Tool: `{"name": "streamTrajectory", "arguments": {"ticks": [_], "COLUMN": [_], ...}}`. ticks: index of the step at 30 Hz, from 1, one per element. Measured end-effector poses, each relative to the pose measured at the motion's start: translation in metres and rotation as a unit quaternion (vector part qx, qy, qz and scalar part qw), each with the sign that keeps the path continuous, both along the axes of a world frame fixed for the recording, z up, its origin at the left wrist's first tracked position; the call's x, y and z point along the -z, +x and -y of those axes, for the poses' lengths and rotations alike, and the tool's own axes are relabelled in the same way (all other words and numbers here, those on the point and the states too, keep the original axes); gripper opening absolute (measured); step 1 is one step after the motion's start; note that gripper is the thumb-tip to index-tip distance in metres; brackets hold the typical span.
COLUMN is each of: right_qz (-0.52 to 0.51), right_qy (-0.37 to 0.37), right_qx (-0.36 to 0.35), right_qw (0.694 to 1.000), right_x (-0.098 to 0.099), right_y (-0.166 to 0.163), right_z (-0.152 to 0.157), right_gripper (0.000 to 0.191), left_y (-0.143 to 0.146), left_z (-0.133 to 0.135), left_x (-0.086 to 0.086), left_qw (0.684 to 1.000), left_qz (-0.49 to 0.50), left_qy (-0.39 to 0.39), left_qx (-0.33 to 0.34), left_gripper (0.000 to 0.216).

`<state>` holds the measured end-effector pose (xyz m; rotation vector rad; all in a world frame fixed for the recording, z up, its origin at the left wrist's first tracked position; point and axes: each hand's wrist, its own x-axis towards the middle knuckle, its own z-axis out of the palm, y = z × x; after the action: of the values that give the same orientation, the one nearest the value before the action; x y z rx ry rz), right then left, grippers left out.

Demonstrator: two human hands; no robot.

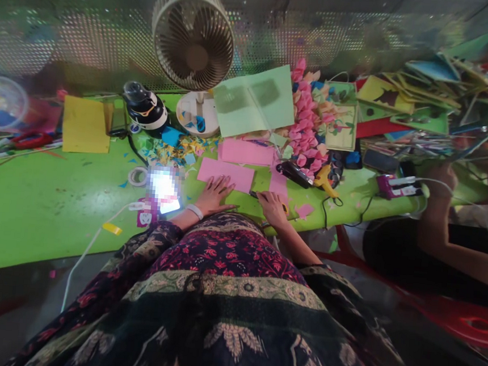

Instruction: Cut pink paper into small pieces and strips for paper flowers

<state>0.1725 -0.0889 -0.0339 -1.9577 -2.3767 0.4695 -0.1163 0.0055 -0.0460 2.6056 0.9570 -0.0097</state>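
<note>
My left hand [214, 196] lies with fingers spread on the lower edge of a pink paper piece [226, 173] at the table's front. To its right, my right hand [272, 207] is closed around a slim black tool [253, 193] with a yellow part at its rear end; its exact kind is hard to make out. The tool's tip points left, close to the paper's lower right corner. Just beyond lies a second pink paper stack [246, 152]. A pink strip [278, 183] and a black stapler [295, 173] are beside my right hand.
A fan [195, 53] stands at the back, near a dark bottle [145, 109] and paper scraps [174, 149]. Left are a lit phone [165, 190] and a tape roll [137, 176]. Pink paper petals [304, 123] and a yellow glue gun [326, 180] lie right. Another person's hands [443, 180] work far right.
</note>
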Motion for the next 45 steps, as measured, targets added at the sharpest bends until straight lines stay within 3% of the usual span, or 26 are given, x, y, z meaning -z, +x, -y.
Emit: {"name": "streamTrajectory", "arguments": {"ticks": [6, 38, 45], "right_qz": [0.012, -0.006, 0.005], "right_qy": [0.000, 0.011, 0.003], "right_qx": [0.033, 0.041, 0.076], "right_qw": [0.999, 0.999, 0.997], "right_x": [0.001, 0.003, -0.001], "right_y": [-0.003, -0.039, -0.035], "right_z": [0.006, 0.000, -0.002], "right_gripper": [0.052, 0.045, 0.040], "left_y": [0.000, 0.001, 0.015], "left_z": [0.000, 0.001, 0.009], "left_x": [0.002, 0.000, 0.000], "left_qw": [1.000, 1.000, 1.000], "left_qz": [0.000, -0.004, -0.015], "left_qy": [-0.003, -0.007, -0.014], "left_qx": [0.001, 0.000, -0.016], "left_gripper": [0.087, 0.087, 0.084]}}
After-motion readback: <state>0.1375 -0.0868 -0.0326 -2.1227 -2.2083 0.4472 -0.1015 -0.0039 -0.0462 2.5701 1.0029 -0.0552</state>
